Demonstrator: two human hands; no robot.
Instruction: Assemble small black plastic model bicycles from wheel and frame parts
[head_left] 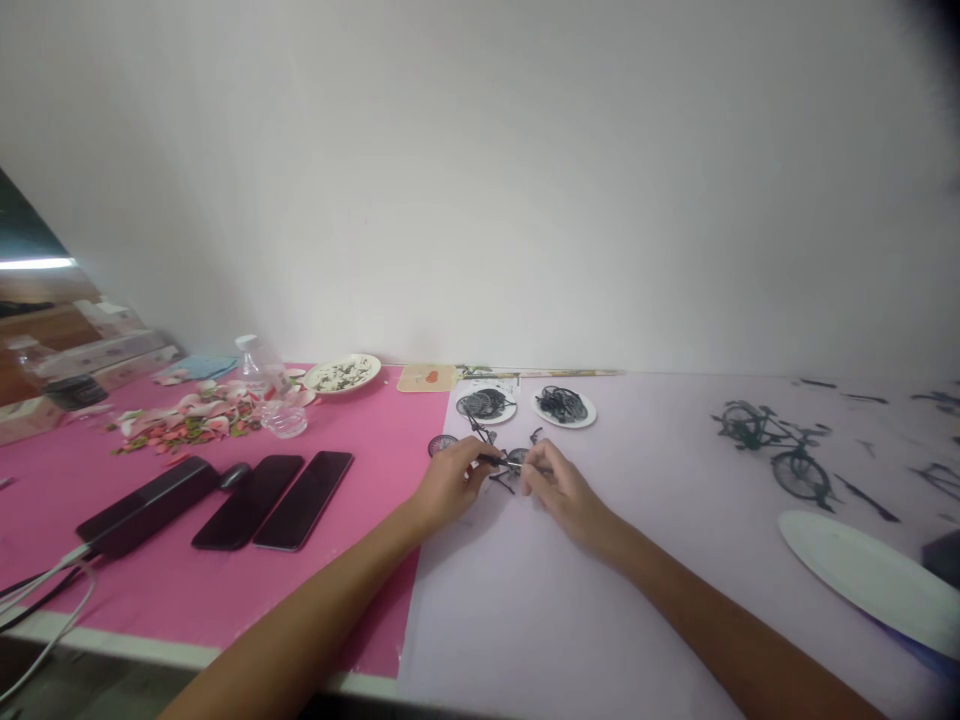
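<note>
My left hand [454, 482] is closed in a pinch on a thin dark rod [491, 460] whose lighter end points toward the right. My right hand [566, 492] is also pinched, its fingertips at that lighter end; what they grip is too small to make out. Just behind and under my fingers lie black model bicycle parts: a spoked wheel [442, 445] at the left, and frame pieces [482, 430] reaching up beyond my left hand. Part of a second wheel [517, 457] shows between my hands.
Behind my hands stand a white plate of black wheels [487, 403] and another of black parts [564, 405]. A model bicycle [780, 450] and an oval plate [862, 570] are at right. Phones [304, 500], a bottle [255, 365] and petals [195, 415] lie left.
</note>
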